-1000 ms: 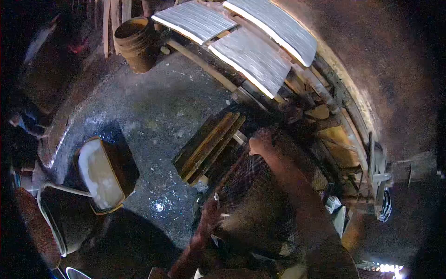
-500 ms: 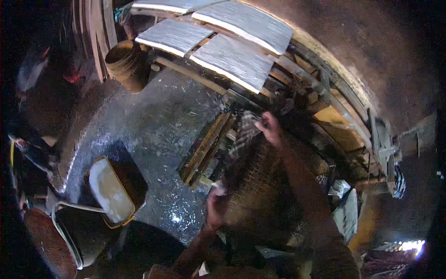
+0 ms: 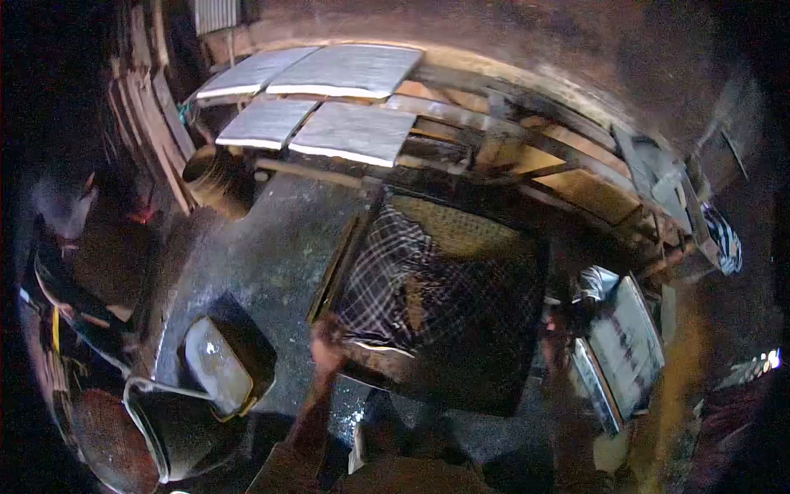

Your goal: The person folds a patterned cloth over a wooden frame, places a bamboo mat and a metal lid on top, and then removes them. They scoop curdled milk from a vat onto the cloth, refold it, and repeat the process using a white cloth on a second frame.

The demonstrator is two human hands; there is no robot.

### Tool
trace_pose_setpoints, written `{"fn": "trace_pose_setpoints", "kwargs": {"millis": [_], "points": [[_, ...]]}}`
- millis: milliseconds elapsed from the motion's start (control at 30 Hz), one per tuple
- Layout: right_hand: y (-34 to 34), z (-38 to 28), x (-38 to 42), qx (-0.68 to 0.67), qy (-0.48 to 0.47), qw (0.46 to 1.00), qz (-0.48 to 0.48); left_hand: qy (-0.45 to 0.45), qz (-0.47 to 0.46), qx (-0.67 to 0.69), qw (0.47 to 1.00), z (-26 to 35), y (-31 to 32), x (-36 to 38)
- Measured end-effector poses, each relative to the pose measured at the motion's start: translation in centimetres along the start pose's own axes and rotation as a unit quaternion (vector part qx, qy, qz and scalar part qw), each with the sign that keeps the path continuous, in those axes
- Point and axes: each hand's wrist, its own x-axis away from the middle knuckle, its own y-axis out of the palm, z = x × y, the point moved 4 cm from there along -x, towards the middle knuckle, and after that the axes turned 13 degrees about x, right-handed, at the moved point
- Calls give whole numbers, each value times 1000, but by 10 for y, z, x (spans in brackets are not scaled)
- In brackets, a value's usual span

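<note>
A dark plaid cloth point(image 3: 383, 284) lies spread and wrinkled over a woven mat point(image 3: 461, 230), whose far part shows bare. At the near left corner my left hand point(image 3: 327, 346) looks closed on the cloth's edge, though blur softens its fingers. My right hand point(image 3: 555, 329) is at the right side, close to the mat's dark edge. Shadow and blur hide its fingers. A wooden bar point(image 3: 336, 267) runs along the mat's left side.
Several pale sheets point(image 3: 354, 132) lie on a slatted wooden rack at the back. A basin of whitish liquid point(image 3: 216, 362) stands left on the wet floor, near a dark tub point(image 3: 177, 432). A bucket point(image 3: 216, 181) is farther back. To the right are a pale slab point(image 3: 629, 346) and crumpled plastic point(image 3: 597, 284).
The plaid cloth has gone from bunched between my hands to spread over the mat. My left hand moved left, my right hand right and nearer. The camera view has shifted.
</note>
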Motion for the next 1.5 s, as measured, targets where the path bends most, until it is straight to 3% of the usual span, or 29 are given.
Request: {"fn": "trace_pose_setpoints", "kwargs": {"millis": [67,133,167,200,233,300,367,533,733,900,933,967,1033,1067,1267,1500], "points": [[24,55,66,-67,197,977,-41,-255,-46,-159,953,30,-21,-25],[56,74,153,-317,130,935,-92,-3,-287,-302,909,-167,-108,-5],[63,82,187,-322,151,931,-76,-114,-300,-122,939,-245,-141,11],[70,81,209,-299,185,935,-48,-244,-265,110,926,-282,-158,21],[74,75,233,-287,212,934,-25,-346,-204,274,874,-286,-159,26],[75,73,250,-266,240,934,10,-398,-146,194,885,-263,-160,21],[75,67,256,-247,254,934,38,-425,-110,80,895,-166,-125,5],[69,68,217,-182,269,943,69,-423,-174,-83,886,-86,-68,-40],[43,70,75,-93,238,964,69,-420,-255,-175,853,-86,-9,-124],[28,59,-57,-37,175,981,70,-567,-297,-202,741,-74,14,-173],[29,53,-75,-29,169,983,72,-607,-273,-198,720,-133,-11,-173],[30,47,-94,-21,165,984,68,-605,-284,-204,715,-128,-12,-173],[35,35,-107,-9,160,986,54,-481,-318,-285,766,-103,-4,-187],[40,28,-106,-6,157,987,43,-202,-343,-337,853,-125,0,-202],[89,-21,-24,-28,138,990,31,-203,-313,-272,887,-124,15,-226],[152,-79,64,-98,121,986,56,-116,-202,-160,959,-44,29,-260]]}}
